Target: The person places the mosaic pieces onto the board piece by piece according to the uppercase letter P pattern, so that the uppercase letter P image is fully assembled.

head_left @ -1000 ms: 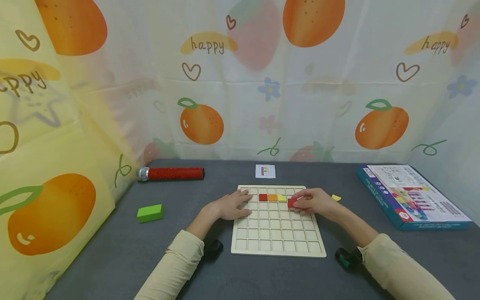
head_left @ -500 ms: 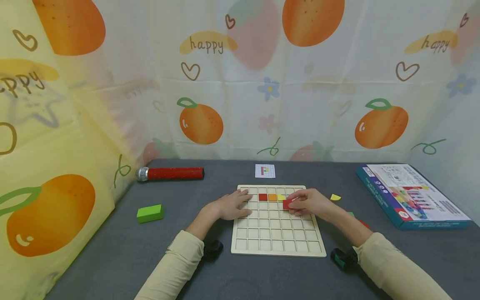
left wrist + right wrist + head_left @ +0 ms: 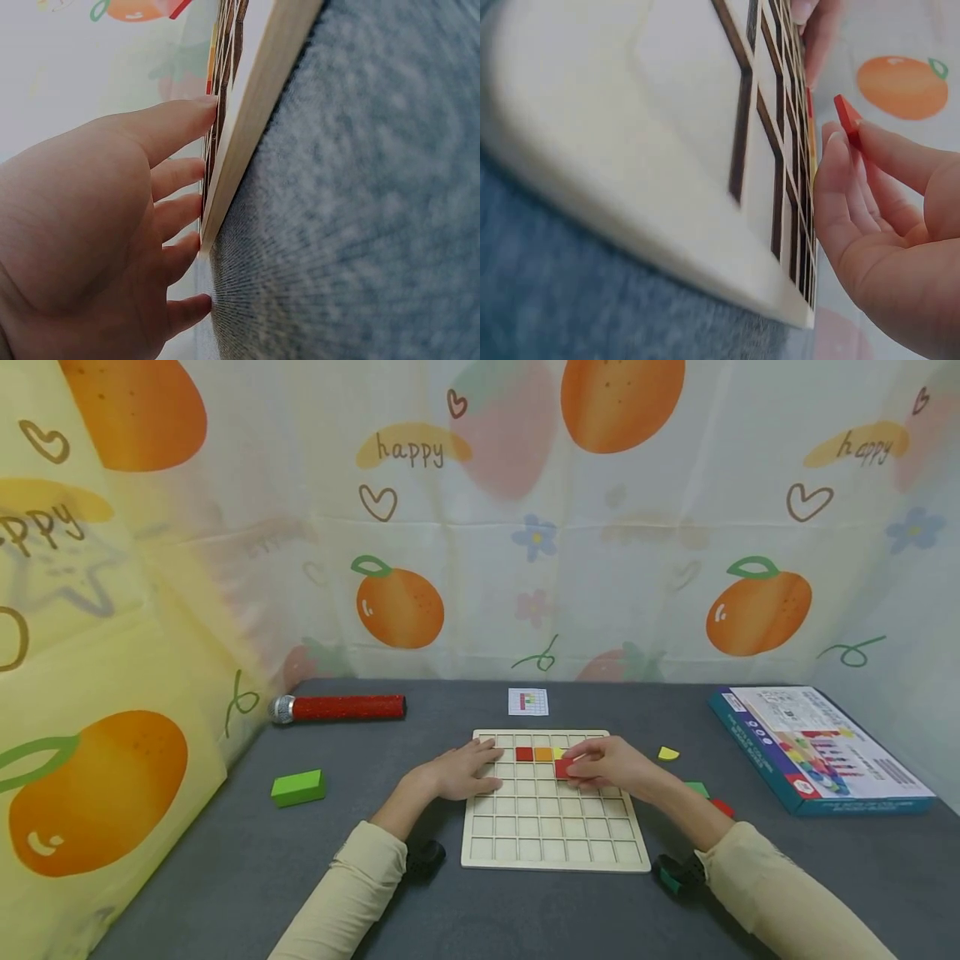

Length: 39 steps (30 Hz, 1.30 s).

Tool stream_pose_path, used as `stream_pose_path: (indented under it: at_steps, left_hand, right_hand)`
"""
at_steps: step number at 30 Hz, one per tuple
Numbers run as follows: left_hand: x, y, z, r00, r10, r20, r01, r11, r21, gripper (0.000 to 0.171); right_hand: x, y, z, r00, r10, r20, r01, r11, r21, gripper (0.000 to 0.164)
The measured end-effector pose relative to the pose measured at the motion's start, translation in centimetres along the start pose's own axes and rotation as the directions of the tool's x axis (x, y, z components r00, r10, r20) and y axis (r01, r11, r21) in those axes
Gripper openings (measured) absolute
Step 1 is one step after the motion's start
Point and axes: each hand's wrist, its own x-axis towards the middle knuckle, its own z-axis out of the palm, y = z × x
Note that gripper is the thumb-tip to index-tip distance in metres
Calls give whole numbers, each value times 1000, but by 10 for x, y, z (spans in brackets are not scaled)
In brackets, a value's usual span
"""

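A pale wooden grid board [image 3: 551,853] lies in the middle of the table. Across its second row sit a red tile [image 3: 524,754], an orange tile [image 3: 543,754] and a yellow tile [image 3: 558,752], the last partly hidden. My right hand [image 3: 617,766] pinches another red tile [image 3: 847,118] between thumb and fingers, above the board just below the yellow tile; the right wrist view shows it tilted and raised off the grid. My left hand [image 3: 455,772] rests with spread, straight fingers on the board's left edge, its fingertips [image 3: 208,101] on the wood.
A small pattern card [image 3: 528,702] lies behind the board, a red microphone [image 3: 348,707] at back left. A green block [image 3: 298,788] is at left. Right of the board lie a yellow piece [image 3: 668,753], a green piece [image 3: 698,788], a red piece [image 3: 723,807] and a flat box [image 3: 825,752].
My right hand has moved left over the board, carrying the red tile from right of the yellow tile to just below it. My left hand stays in place.
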Motion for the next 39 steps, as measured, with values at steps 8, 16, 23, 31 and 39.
stream_pose_path:
  at_steps: [8,16,23,31,39]
  left_hand:
    - [0,-3,1,1000,0,3,0,1000,-1,60]
    - [-1,-4,-1,1000,2,10,-2,1000,2,60]
    - [-2,-4,-1,1000,2,16,-2,1000,-15,60]
    - [-2,-3,3,1000,-3,9,3,1000,-7,59]
    - [-2,0,-2,1000,12,2,-12,1000,1,59]
  right_hand:
    - [7,-4,13,1000,14,10,-14,1000,-6,32]
    - [14,-9,21,999,39,21,-40,999,9,30]
    - [17,-10,27,996,85,6,-85,996,39,26]
    - [19,-13,32,994,112,1,-112,993,41,29]
    - [23,-18,36,991,130,-14,-129,991,36,32]
